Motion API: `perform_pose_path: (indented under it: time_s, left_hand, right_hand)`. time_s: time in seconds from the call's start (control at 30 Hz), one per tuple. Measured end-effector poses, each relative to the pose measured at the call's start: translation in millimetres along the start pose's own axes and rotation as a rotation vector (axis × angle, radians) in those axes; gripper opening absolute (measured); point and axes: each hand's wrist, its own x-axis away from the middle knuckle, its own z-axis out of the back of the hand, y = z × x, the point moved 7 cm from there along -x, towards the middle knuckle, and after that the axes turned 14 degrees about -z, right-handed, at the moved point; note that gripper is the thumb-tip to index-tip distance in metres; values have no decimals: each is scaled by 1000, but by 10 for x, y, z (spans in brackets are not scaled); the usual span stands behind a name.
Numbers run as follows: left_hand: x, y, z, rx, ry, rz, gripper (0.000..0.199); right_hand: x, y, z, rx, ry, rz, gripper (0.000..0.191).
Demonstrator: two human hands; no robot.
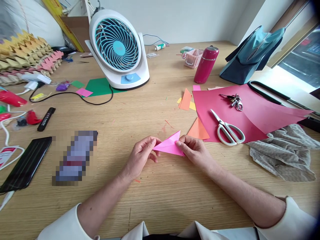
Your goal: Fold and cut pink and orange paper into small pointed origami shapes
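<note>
Paper point(168, 146), pink and folded, sits pinched between both hands point(141, 154) point(196, 150).

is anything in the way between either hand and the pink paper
Nothing visible is: the left hand and right hand both touch the pink paper. The nearest orange paper lies beyond the right hand, not between.

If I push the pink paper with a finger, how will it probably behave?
The pink paper is probably very light, being small and thin. It may resist a little along its creases, where it looks folded. Its unsupported upper tip would likely bend easily.
</note>
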Motion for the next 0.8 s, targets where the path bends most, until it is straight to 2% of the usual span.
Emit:
perform_pose_path:
  time_s: [0.17,0.3,0.4,0.47,0.53,0.63,0.73,0.8]
  left_hand:
    - [-6,19,-8,-78,-26,4,31]
    - [-13,41,-40,-236,-85,-44,24]
    - [-33,81,-18,-393,-114,-127,21]
    - [-60,124,44,-481,-102,-181,21]
    - [-97,165,148,-564,-66,-207,19]
    - [-156,233,370,-734,30,-215,16]
    - [-199,287,605,-939,120,-208,16]
    - [-221,289,735,-1080,144,-195,17]
  right_hand:
    - [-14,61,-17,36,-16,10,40]
    - [22,69,-85,134,-21,70,33]
    - [80,-18,-137,266,-38,146,24]
    - [116,-135,-85,386,-4,216,17]
    - [141,-278,67,560,92,306,14]
    - [135,-426,436,901,339,382,15]
    - [85,-415,864,1068,590,270,19]
    - [55,-350,1044,1121,689,159,25]
